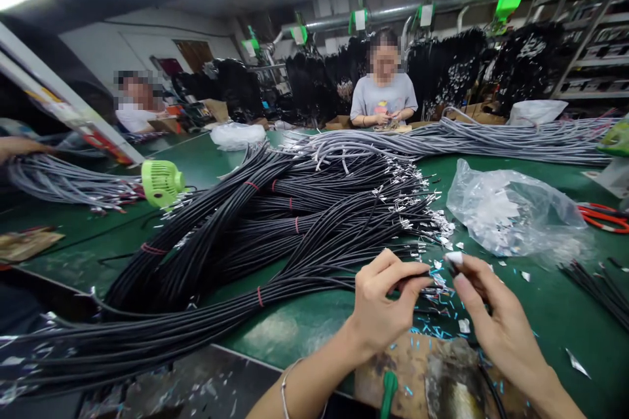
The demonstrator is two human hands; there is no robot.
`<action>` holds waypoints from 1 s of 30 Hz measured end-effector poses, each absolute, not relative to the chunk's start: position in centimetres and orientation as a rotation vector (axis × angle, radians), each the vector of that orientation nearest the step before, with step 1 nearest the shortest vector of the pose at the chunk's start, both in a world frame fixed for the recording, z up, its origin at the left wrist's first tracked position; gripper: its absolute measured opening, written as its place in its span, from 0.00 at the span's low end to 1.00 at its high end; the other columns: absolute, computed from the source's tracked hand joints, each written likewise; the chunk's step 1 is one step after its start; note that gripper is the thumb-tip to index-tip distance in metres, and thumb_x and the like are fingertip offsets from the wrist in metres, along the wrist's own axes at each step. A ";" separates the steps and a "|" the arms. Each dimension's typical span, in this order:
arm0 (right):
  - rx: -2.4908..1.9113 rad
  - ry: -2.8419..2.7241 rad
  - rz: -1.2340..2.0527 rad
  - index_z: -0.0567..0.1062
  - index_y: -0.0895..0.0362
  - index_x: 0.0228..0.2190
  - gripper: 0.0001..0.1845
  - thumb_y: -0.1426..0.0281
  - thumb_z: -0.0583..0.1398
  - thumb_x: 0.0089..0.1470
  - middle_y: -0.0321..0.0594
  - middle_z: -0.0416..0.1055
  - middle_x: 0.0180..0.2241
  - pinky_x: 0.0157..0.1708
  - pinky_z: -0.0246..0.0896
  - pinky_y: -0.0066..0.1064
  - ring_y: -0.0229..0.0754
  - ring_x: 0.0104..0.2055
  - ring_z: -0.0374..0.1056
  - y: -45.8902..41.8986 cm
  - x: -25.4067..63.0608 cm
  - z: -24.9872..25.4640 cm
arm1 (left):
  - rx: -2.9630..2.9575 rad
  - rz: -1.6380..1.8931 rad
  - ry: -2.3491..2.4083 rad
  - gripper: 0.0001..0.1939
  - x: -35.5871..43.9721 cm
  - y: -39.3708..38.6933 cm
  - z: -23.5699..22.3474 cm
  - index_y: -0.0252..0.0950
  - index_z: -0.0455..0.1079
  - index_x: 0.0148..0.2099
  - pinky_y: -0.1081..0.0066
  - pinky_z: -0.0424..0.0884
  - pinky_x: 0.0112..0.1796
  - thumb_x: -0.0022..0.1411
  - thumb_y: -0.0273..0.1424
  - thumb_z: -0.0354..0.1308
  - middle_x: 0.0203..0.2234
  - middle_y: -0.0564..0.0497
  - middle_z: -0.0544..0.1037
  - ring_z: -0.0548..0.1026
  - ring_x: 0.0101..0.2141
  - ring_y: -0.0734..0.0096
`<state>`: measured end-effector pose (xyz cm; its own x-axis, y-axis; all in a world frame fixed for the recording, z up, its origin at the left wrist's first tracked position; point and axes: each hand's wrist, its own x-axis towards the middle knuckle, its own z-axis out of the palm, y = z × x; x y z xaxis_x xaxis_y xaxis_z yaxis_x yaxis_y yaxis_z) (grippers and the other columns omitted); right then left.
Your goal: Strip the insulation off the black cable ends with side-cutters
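Note:
My left hand (392, 298) pinches a black cable (339, 283) close to its end, just above the green table. Fingers curled, my right hand (491, 311) faces it a short gap to the right. A white wrap or scrap (454, 257) covers its index fingertip, and something small and dark shows between finger and thumb, too small to name. The cable belongs to a long bundle of black cables (196, 324) tied with a red band (260, 296). Below the hands lie blue scraps (426, 327) and a wooden board (407, 373) bearing a worn metal block (455, 376).
More black cable bundles (255, 222) cover the table's middle. Grey cables (383, 143) lie behind them. At right are a clear plastic bag (515, 209) and orange-handled scissors (607, 216). A green fan (162, 182) stands left. Another person (383, 95) sits across; a second is far left.

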<state>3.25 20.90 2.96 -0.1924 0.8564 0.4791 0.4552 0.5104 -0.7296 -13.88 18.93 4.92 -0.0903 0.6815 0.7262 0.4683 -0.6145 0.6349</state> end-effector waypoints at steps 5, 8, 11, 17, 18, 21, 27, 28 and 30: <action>-1.019 -1.881 0.571 0.74 0.53 0.40 0.11 0.66 0.55 0.56 0.39 0.73 0.36 0.35 0.66 0.26 0.39 0.36 0.70 20.6 2.9 2.9 | 1.987 1.817 1.263 0.05 -13.9 18.8 4.8 0.33 0.77 0.35 0.77 0.63 0.20 0.54 0.23 0.61 0.19 0.53 0.69 0.65 0.20 0.79; -1.006 -1.892 0.563 0.75 0.53 0.39 0.11 0.67 0.56 0.56 0.39 0.74 0.34 0.33 0.67 0.27 0.40 0.35 0.71 20.5 2.9 2.9 | 2.010 1.818 1.240 0.06 -13.9 18.8 4.6 0.34 0.77 0.36 0.77 0.63 0.21 0.55 0.23 0.61 0.20 0.53 0.69 0.65 0.20 0.79; -1.006 -1.897 0.539 0.76 0.53 0.38 0.10 0.67 0.56 0.56 0.40 0.74 0.35 0.34 0.67 0.26 0.40 0.36 0.71 20.6 2.9 2.9 | 2.022 1.834 1.220 0.06 -13.9 18.9 4.5 0.32 0.77 0.36 0.78 0.64 0.21 0.54 0.22 0.61 0.20 0.53 0.70 0.66 0.20 0.79; -1.005 -1.898 0.524 0.76 0.55 0.37 0.10 0.67 0.56 0.56 0.40 0.75 0.34 0.31 0.68 0.24 0.38 0.33 0.71 20.6 2.9 3.2 | 2.059 1.833 1.204 0.07 -13.9 18.9 4.5 0.31 0.76 0.38 0.78 0.65 0.22 0.54 0.21 0.61 0.21 0.52 0.70 0.66 0.20 0.80; -1.006 -1.898 0.520 0.76 0.55 0.37 0.10 0.67 0.56 0.56 0.40 0.75 0.34 0.31 0.68 0.24 0.38 0.33 0.71 20.6 2.9 3.2 | 2.066 1.829 1.208 0.07 -13.9 18.9 4.4 0.31 0.76 0.38 0.78 0.65 0.22 0.55 0.21 0.60 0.21 0.53 0.70 0.66 0.20 0.80; -1.017 -1.889 0.485 0.76 0.55 0.37 0.10 0.67 0.56 0.56 0.40 0.75 0.34 0.32 0.68 0.25 0.38 0.32 0.70 20.6 2.8 3.2 | 2.099 1.814 1.228 0.08 -13.9 18.9 4.3 0.32 0.76 0.39 0.78 0.66 0.22 0.55 0.22 0.60 0.21 0.52 0.71 0.67 0.21 0.79; -1.022 -1.858 0.349 0.75 0.55 0.36 0.08 0.67 0.57 0.55 0.40 0.76 0.33 0.35 0.68 0.28 0.40 0.33 0.71 20.4 2.8 2.9 | 2.204 1.835 1.333 0.05 -14.0 18.8 4.3 0.33 0.74 0.37 0.76 0.70 0.27 0.56 0.23 0.61 0.25 0.51 0.77 0.73 0.24 0.76; -1.020 -1.860 0.327 0.75 0.55 0.36 0.08 0.67 0.57 0.55 0.40 0.76 0.33 0.35 0.68 0.28 0.40 0.33 0.71 20.4 2.8 3.0 | 2.217 1.820 1.351 0.03 -14.0 18.8 4.3 0.33 0.73 0.35 0.76 0.70 0.27 0.56 0.23 0.60 0.25 0.51 0.77 0.73 0.24 0.75; -1.012 -1.870 0.284 0.75 0.55 0.36 0.08 0.68 0.57 0.55 0.41 0.75 0.33 0.34 0.68 0.28 0.40 0.32 0.71 20.4 2.8 3.0 | 2.248 1.766 1.360 0.01 -14.2 18.8 4.4 0.33 0.72 0.34 0.75 0.69 0.26 0.57 0.25 0.59 0.24 0.51 0.78 0.74 0.24 0.74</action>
